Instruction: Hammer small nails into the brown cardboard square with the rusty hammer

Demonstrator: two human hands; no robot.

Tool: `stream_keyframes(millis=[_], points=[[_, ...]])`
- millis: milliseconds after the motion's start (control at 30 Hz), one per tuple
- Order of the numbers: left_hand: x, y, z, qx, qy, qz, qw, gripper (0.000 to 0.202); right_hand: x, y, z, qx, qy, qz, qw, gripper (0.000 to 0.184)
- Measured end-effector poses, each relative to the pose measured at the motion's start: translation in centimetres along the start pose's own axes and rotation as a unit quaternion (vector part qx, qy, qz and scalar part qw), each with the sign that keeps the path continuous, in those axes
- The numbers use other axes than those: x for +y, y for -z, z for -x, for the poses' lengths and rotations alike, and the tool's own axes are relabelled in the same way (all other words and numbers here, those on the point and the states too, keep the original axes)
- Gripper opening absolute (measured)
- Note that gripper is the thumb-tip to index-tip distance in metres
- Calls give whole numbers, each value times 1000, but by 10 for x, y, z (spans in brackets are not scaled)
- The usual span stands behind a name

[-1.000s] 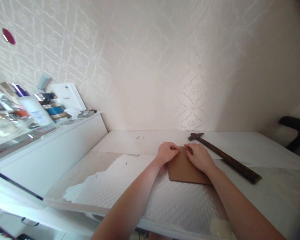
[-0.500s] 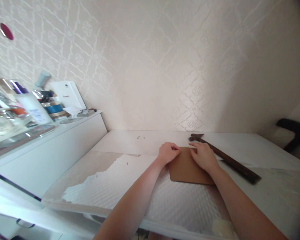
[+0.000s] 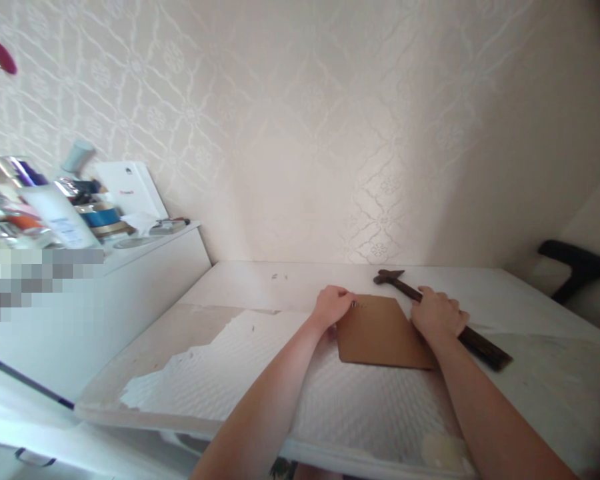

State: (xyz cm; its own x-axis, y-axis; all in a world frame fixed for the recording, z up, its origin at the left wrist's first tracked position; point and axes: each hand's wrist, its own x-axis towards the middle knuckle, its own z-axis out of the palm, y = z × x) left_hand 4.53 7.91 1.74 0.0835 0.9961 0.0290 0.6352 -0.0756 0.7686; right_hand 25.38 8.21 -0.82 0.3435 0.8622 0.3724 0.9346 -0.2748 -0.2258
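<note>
A brown board [image 3: 380, 337] lies flat on the white quilted sheet in front of me. At its far left corner my left hand [image 3: 333, 305] is closed in a pinch around a small shiny nail [image 3: 353, 304], which is hard to make out. A few tiny dark marks show on the board just right of those fingertips. To the right of the board, my right hand [image 3: 439, 315] is wrapped over the wooden handle of a hammer [image 3: 485, 348]. The hammer lies slantwise on the table, its dark head pointing to the far left; my palm hides the middle of the handle.
Small bits of metal [image 3: 280, 277] lie at the back of the white table [image 3: 240, 283]. A white quilted sheet [image 3: 195, 380] covers its front part. On the left, a white cabinet [image 3: 145, 287] bears bottles and a white box [image 3: 130, 190]. A black armrest [image 3: 575, 263] stands at the right.
My right hand has left the board, moved right and closed on the hammer's handle. My left hand stays at the board's far left corner. The view has shifted slightly.
</note>
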Motion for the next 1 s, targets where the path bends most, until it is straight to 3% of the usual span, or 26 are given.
stream_keyframes(millis=[167, 300, 500, 767, 1000], points=[[-3, 0, -1, 8, -5, 18, 1000, 35, 9, -4, -4, 62, 41, -22, 997, 35], [-8, -4, -5, 11, -14, 68, 998, 38, 11, 12, -6, 142, 80, -66, 984, 34], [-14, -8, -11, 23, -19, 143, 989, 42, 16, 32, -10, 180, 141, -134, 964, 32], [-11, -5, -7, 42, -23, 137, 989, 47, 7, 31, -6, 161, 265, -148, 939, 24], [-8, -3, -5, 33, -8, 161, 986, 48, 1, 32, -1, 156, 315, -140, 926, 22]])
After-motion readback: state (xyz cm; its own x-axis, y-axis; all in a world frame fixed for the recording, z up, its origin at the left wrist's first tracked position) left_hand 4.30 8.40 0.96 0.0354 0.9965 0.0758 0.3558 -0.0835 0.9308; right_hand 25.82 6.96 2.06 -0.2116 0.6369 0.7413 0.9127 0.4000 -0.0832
